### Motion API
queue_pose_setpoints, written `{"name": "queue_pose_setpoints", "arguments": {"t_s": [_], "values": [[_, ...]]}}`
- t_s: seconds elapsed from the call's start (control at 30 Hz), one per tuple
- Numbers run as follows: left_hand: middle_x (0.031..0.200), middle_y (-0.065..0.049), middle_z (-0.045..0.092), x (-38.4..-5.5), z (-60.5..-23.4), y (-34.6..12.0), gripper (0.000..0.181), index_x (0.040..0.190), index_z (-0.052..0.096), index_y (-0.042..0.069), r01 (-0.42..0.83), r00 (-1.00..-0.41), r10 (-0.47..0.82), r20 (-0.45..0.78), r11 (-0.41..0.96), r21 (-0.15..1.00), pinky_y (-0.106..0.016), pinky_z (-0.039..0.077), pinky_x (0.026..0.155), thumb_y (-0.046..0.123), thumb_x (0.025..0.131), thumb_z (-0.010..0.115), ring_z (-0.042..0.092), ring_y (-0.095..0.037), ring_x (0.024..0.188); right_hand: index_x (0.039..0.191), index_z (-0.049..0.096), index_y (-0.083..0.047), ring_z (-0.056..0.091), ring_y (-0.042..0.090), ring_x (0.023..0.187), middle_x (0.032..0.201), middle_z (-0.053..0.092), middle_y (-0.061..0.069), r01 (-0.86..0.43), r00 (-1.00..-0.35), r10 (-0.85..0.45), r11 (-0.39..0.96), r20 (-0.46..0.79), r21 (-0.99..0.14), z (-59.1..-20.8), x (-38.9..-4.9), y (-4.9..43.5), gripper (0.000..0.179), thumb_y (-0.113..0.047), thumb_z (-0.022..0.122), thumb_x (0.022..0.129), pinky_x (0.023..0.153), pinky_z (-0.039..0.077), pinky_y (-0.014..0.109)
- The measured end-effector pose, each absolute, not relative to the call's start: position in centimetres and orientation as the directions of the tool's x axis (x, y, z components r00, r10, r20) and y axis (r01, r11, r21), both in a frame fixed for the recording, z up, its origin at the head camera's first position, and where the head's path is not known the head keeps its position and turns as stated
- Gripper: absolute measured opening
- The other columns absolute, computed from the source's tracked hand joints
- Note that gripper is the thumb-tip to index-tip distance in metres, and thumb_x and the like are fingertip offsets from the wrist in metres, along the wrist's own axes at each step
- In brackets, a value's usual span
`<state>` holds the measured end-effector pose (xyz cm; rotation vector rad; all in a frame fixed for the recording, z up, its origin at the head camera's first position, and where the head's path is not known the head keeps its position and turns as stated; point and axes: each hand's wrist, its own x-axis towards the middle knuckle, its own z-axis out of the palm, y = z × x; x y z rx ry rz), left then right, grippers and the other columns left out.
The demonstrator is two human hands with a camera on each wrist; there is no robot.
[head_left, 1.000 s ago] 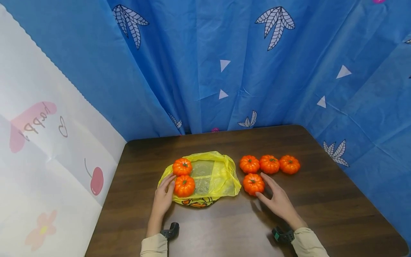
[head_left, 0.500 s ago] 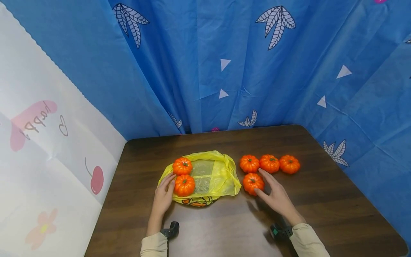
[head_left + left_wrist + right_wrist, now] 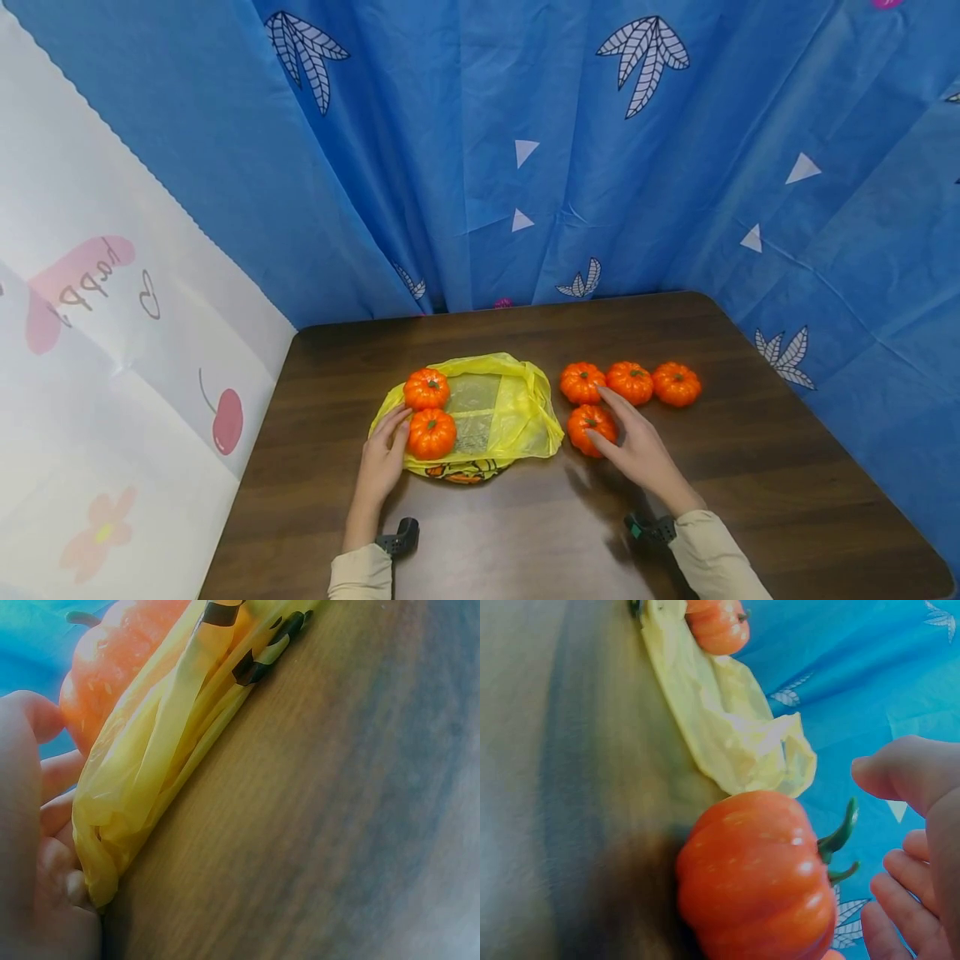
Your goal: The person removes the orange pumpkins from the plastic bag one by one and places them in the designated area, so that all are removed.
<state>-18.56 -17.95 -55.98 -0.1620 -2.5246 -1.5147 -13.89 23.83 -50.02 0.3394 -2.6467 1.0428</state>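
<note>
Two small orange pumpkins, a rear one (image 3: pixel 427 388) and a front one (image 3: pixel 432 434), sit at the left side of a spread yellow plastic bag (image 3: pixel 525 417). My left hand (image 3: pixel 381 467) rests beside them at the bag's left edge. In the left wrist view its thumb tip is close to the pumpkin (image 3: pixel 112 667); whether it touches cannot be told. My right hand (image 3: pixel 643 450) is spread over the right side of another pumpkin (image 3: pixel 588 432), to the right of the bag. The right wrist view shows the thumb apart from that pumpkin (image 3: pixel 757 877) and its green stem.
A row of three more pumpkins stands behind the right hand: left (image 3: pixel 582 382), middle (image 3: pixel 628 382) and right (image 3: pixel 677 384). All lie on a dark wooden table (image 3: pixel 495 533). A blue curtain (image 3: pixel 480 167) hangs behind it, and a white printed sheet (image 3: pixel 150 400) borders its left side.
My right hand has shifted slightly left and away from me, further over the front right pumpkin. My left hand, the bag and the pumpkins have stayed in place.
</note>
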Motion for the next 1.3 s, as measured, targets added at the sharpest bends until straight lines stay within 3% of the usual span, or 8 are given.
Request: {"name": "queue_pose_setpoints", "arguments": {"t_s": [0.4, 0.6, 0.83, 1.03, 1.3], "values": [[0.153, -0.016, 0.053, -18.6, -56.1, -18.0, 0.041, 0.139, 0.063, 0.003, 0.188, -0.976, -0.007, 0.216, 0.47, 0.862, -0.061, 0.029, 0.121, 0.029, 0.108, 0.054, 0.042, -0.04, 0.147, 0.155, 0.044, -0.007, 0.051, 0.043, 0.137, 0.157, 0.046, 0.02, -0.33, -0.934, -0.135, 0.683, 0.331, -0.652, -48.5, -14.9, 22.6, 0.073, -0.017, 0.079, 0.091, 0.108, 0.045, 0.064], [0.154, -0.016, 0.052, -18.6, -56.1, -18.0, 0.042, 0.139, 0.063, 0.003, 0.185, -0.977, -0.006, 0.214, 0.48, 0.858, -0.062, 0.03, 0.12, 0.03, 0.108, 0.054, 0.042, -0.041, 0.146, 0.155, 0.044, -0.007, 0.045, 0.042, 0.143, 0.159, 0.045, 0.017, -0.333, -0.937, -0.157, 0.671, 0.313, -0.662, -47.9, -15.5, 21.5, 0.074, -0.027, 0.079, 0.093, 0.111, 0.042, 0.065], [0.155, -0.017, 0.051, -18.6, -55.9, -18.0, 0.041, 0.14, 0.063, 0.003, 0.172, -0.98, -0.005, 0.199, 0.479, 0.861, -0.062, 0.029, 0.121, 0.029, 0.109, 0.053, 0.041, -0.041, 0.147, 0.159, 0.04, -0.018, 0.048, 0.041, 0.141, 0.162, 0.042, 0.012, -0.342, -0.936, -0.188, 0.676, 0.297, -0.652, -46.9, -16.5, 20.1, 0.074, -0.03, 0.076, 0.095, 0.103, 0.051, 0.061], [0.154, -0.017, 0.051, -18.6, -56.0, -18.0, 0.041, 0.139, 0.063, 0.003, 0.171, -0.98, -0.009, 0.2, 0.477, 0.862, -0.061, 0.029, 0.121, 0.029, 0.109, 0.053, 0.041, -0.04, 0.147, 0.158, 0.041, -0.017, 0.045, 0.037, 0.146, 0.162, 0.043, 0.009, -0.396, -0.915, -0.23, 0.665, 0.331, -0.633, -46.1, -17.2, 18.8, 0.072, -0.025, 0.076, 0.095, 0.114, 0.04, 0.061], [0.154, -0.016, 0.052, -18.5, -56.0, -18.0, 0.041, 0.139, 0.063, 0.003, 0.179, -0.978, -0.011, 0.208, 0.471, 0.864, -0.062, 0.029, 0.121, 0.03, 0.109, 0.053, 0.041, -0.04, 0.147, 0.158, 0.042, -0.018, 0.044, 0.031, 0.147, 0.161, 0.044, 0.005, -0.431, -0.901, -0.261, 0.634, 0.347, -0.642, -45.7, -17.9, 17.0, 0.071, -0.028, 0.076, 0.095, 0.115, 0.041, 0.057]]}}
